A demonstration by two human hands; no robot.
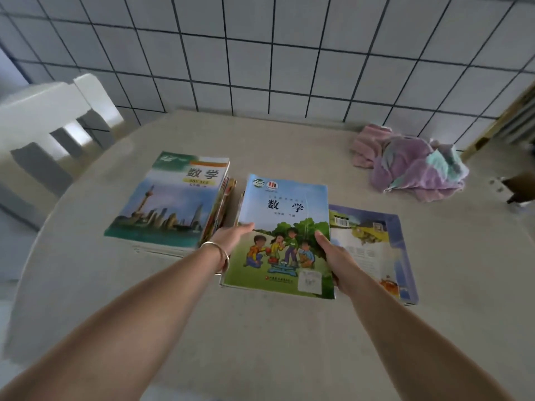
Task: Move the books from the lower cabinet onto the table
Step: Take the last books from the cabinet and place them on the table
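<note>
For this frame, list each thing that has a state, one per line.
Children-cover maths book: closed, face up, gripped at both side edges.
Left hand: holding its left edge.
Right hand: holding its right edge.
Skyline-cover maths book: closed, topping a stack.
Blue-bordered book: closed, flat, partly covered.
Towel: crumpled.

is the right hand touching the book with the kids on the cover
Touching. The head view shows the right hand gripping the right edge of the children's maths book, thumb lying on the cover, fingers hidden underneath.
</note>
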